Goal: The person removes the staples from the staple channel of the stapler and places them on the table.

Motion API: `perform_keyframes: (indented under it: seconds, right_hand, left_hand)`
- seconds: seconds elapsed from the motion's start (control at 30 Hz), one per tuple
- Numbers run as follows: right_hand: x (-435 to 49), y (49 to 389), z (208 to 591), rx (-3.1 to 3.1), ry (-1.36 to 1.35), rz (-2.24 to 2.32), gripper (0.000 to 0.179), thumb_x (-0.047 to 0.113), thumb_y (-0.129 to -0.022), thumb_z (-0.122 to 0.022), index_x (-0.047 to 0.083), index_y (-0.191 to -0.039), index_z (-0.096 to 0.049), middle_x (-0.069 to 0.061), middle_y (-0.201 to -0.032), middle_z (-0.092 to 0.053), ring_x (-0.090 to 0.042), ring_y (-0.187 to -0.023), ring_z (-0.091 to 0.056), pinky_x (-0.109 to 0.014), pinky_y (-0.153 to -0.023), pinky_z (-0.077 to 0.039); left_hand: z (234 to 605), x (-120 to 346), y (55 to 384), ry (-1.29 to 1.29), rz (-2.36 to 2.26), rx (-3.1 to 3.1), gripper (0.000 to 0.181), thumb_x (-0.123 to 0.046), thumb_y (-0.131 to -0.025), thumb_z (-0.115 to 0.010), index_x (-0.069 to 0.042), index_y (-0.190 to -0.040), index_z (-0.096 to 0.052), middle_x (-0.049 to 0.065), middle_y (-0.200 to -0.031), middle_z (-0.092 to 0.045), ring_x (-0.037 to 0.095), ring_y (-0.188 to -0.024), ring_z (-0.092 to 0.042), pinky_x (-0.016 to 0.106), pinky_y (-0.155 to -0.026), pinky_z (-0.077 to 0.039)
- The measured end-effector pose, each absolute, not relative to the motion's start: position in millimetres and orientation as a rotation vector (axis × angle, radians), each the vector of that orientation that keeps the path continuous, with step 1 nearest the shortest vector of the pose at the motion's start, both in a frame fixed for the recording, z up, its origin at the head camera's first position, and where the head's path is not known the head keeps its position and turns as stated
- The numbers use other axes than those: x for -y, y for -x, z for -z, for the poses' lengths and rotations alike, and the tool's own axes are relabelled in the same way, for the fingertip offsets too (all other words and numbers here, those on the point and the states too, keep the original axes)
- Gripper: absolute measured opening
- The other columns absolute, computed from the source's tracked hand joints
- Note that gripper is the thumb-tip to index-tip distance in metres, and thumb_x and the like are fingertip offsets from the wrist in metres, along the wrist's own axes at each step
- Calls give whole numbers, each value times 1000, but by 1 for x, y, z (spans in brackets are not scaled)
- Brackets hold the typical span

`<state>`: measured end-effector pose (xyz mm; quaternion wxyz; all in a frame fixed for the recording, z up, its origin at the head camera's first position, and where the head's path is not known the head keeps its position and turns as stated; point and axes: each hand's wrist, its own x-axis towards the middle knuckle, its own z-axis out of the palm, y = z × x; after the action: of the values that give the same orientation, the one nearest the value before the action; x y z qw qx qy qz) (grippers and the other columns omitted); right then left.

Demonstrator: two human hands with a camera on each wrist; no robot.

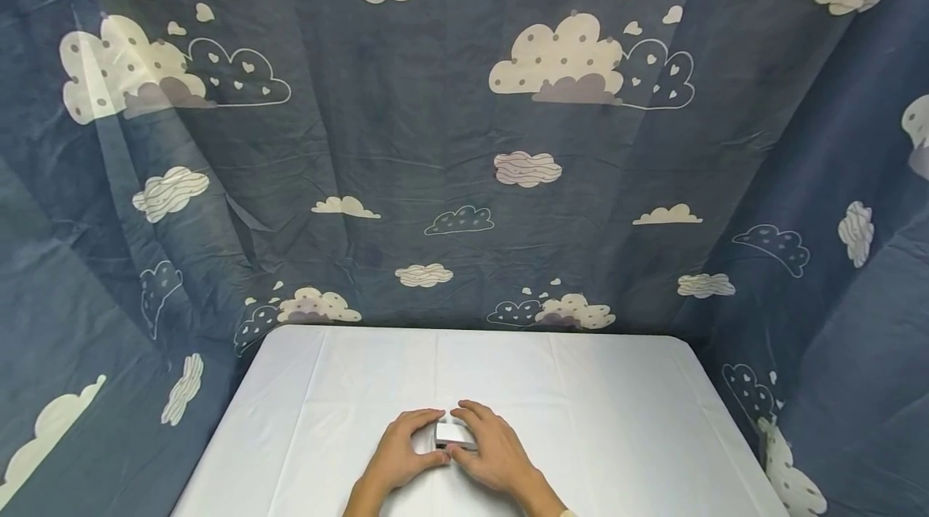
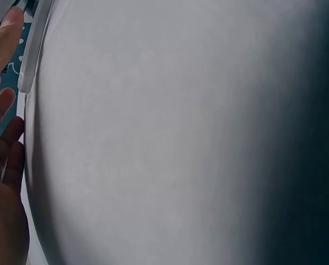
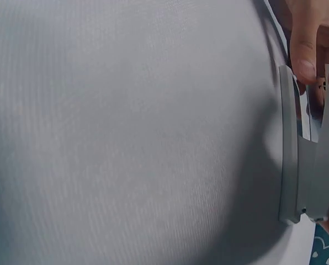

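Observation:
A small grey-and-white hole punch (image 1: 456, 434), as it appears, sits on the white table between both hands. The right wrist view shows its flat base (image 3: 289, 149) on the cloth and its raised lever (image 3: 325, 165) above. My left hand (image 1: 397, 452) curves round the left end, index finger on the far side and thumb on the near side. My right hand (image 1: 497, 448) grips the right part, with its thumb at the near edge and fingers behind. In the left wrist view only the edge of the punch (image 2: 33, 55) and some fingers (image 2: 3, 44) show.
The white-covered table (image 1: 617, 404) spreads out around the hands. A dark blue curtain (image 1: 435, 114) with a cloud pattern hangs behind it and along both sides.

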<state>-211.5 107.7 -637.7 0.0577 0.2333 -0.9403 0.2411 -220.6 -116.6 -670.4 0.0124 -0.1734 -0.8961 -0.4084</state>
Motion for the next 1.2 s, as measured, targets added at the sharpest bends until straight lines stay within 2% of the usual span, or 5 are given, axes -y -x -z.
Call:
perform_keyframes:
  seconds: [0.3, 0.6, 0.83, 1.03, 1.2]
  right_hand:
    - [-97, 212, 643, 2776, -766, -714, 41, 51, -95, -66, 26, -128, -66, 3, -135, -66, -20, -123, -63, -47, -99, -56]
    - [-94, 213, 638, 2681, -791, -716, 31, 41, -91, -75, 23, -117, -73, 11, -110, -71, -9, -98, -64, -29, -83, -57]
    - [-94, 215, 634, 2680, -822, -724, 30, 43, -91, -75, 22, -113, -75, 12, -105, -71, -7, -95, -63, -27, -82, -56]
    - [-96, 216, 634, 2697, -835, -755, 29, 46, -92, -74, 24, -112, -75, 14, -105, -72, -5, -94, -61, -27, -81, -54]
    - [-98, 217, 630, 2656, -821, -806, 30, 43, -93, -75, 22, -114, -74, 12, -106, -73, -6, -93, -62, -27, -80, -53]
  left_hand:
    - [673, 110, 224, 555, 1322, 2756, 61, -53, -76, -86, -20, -126, -72, -7, -125, -73, 22, -121, -66, 50, -107, -53]
    - [674, 107, 225, 478, 1403, 2748, 53, -55, -78, -84, -20, -116, -77, -9, -115, -76, 20, -115, -69, 47, -105, -54]
    - [673, 110, 225, 405, 1527, 2727, 50, -48, -73, -89, -16, -110, -78, -4, -112, -78, 26, -113, -71, 52, -103, -54]
    - [671, 111, 225, 410, 1543, 2742, 46, -42, -75, -90, -12, -108, -78, 0, -108, -79, 23, -104, -73, 46, -96, -59]
    - [672, 112, 227, 379, 1539, 2736, 35, -40, -77, -90, -16, -101, -80, -5, -103, -79, 18, -102, -73, 47, -96, -58]
